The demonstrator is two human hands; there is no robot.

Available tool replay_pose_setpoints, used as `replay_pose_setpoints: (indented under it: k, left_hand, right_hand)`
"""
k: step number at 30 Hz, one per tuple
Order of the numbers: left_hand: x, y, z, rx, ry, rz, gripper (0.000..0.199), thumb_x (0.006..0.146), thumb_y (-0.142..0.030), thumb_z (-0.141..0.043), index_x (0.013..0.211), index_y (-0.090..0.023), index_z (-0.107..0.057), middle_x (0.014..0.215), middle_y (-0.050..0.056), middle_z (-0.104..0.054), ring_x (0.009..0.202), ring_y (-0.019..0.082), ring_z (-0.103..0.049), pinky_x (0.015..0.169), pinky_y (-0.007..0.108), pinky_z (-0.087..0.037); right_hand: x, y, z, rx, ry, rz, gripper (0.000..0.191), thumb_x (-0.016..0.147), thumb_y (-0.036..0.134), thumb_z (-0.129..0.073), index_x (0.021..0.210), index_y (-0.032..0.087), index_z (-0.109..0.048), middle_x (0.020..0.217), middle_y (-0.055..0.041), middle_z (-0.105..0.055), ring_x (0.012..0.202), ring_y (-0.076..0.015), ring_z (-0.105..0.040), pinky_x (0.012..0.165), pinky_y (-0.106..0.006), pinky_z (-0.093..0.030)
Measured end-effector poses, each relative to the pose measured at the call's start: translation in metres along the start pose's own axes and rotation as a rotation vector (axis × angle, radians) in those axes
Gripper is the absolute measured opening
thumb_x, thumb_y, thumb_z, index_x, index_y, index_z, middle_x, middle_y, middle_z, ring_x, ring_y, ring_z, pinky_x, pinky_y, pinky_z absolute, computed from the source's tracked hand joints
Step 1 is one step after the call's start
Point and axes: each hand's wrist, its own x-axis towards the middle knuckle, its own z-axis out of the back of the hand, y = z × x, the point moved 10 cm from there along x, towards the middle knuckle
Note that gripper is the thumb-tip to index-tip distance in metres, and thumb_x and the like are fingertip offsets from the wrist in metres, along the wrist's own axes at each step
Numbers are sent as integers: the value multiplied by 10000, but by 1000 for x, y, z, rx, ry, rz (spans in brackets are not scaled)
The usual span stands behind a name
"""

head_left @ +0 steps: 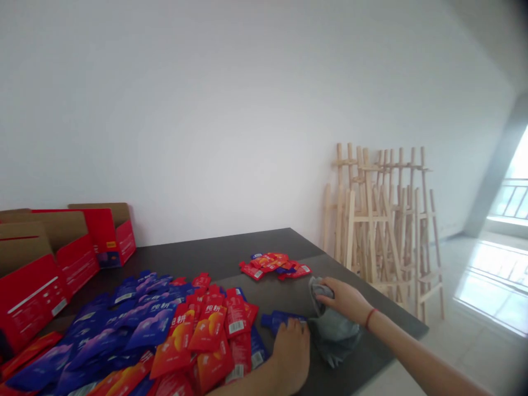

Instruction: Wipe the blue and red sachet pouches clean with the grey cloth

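My right hand (340, 300), with a red string on the wrist, is closed on the top of a crumpled grey cloth (336, 333) on the dark table. Just left of the cloth, my left hand (292, 349) rests over a blue pouch (274, 320) lying flat; its fingers are bent over the pouch's near side. Next to my left forearm lies a spread of red pouches (210, 324), with blue pouches (152, 324) further left. A smaller pile of red and blue pouches (270, 265) sits beyond my hands.
Open red cardboard boxes (35, 291) stand along the table's left side. The dark table (214, 247) reaches a white wall. Several wooden easels (371, 220) stand on the floor beyond the table's right edge.
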Motion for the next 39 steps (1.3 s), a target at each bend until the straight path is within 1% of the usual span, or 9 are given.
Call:
replay_pose_setpoints:
  k: [4,7,10,13,19,23,26,31,39]
  left_hand:
    - [13,-1,-5,23,-16,40,391,978,-71,-417,1328,-56,-590,1163,216,-674,1095,314,-634,831,420,-508]
    - [28,-1,3,5,-9,-52,275,973,-83,-467,1138,-87,-687,1054,163,-708,1040,287,-651,859,416,-506]
    - [24,-3,13,-29,-40,-188,268,1002,-137,-473,1102,-171,-720,1194,113,-694,1174,245,-605,1040,423,-428]
    - [2,6,15,-41,-92,-187,330,1022,-162,-438,1198,-196,-714,1465,123,-540,1358,268,-479,1152,468,-329]
    - [-38,9,-22,-168,56,-152,451,997,-219,-437,1416,-90,-544,1415,185,-572,1340,300,-497,1103,438,-412]
    - [-38,10,-39,-243,133,-130,498,948,-298,-538,1394,-78,-556,1401,198,-578,1337,318,-494,1104,428,-409]
    - [-36,9,-39,-226,58,-151,545,970,-315,-511,1466,-90,-481,1463,200,-521,1354,320,-472,1098,433,-413]
    - [-33,7,-48,-108,-39,-133,439,987,-195,-401,1380,-79,-558,1245,191,-658,1143,306,-606,956,444,-499]
    - [-25,-4,-64,-15,-116,-178,391,944,-150,-459,1283,-124,-652,1169,167,-694,1132,308,-600,936,447,-495]
  right_hand:
    - [4,3,-30,-78,142,31,402,776,358,-731,1156,225,-714,1179,-91,-736,1080,-278,-682,910,-338,-501]
    - [11,-8,-21,-127,128,5,210,802,236,-673,994,220,-756,1050,-85,-755,1005,-275,-697,864,-341,-505]
    - [17,-19,12,-195,16,-29,286,894,212,-551,1129,203,-715,1175,-125,-688,1114,-291,-633,937,-391,-468]
    - [12,-2,26,-242,-49,87,361,895,191,-545,1227,232,-680,1216,-116,-644,1149,-284,-586,964,-392,-448]
    - [-43,83,-59,-24,196,536,495,869,334,-678,1360,290,-627,1295,-99,-624,1110,-287,-615,952,-377,-480]
    - [-38,91,-94,33,195,499,408,938,314,-598,1341,273,-643,1265,-92,-633,1084,-263,-634,924,-349,-506]
    - [-1,80,-98,17,165,377,377,952,238,-538,1307,260,-666,1262,-89,-635,1060,-247,-647,930,-341,-503]
    - [47,72,-94,21,104,245,388,959,233,-511,1333,163,-587,1198,-139,-668,1085,-274,-649,924,-374,-498]
    - [-17,95,-88,153,203,421,80,878,230,-594,925,228,-660,1012,-55,-692,940,-232,-656,823,-321,-495]
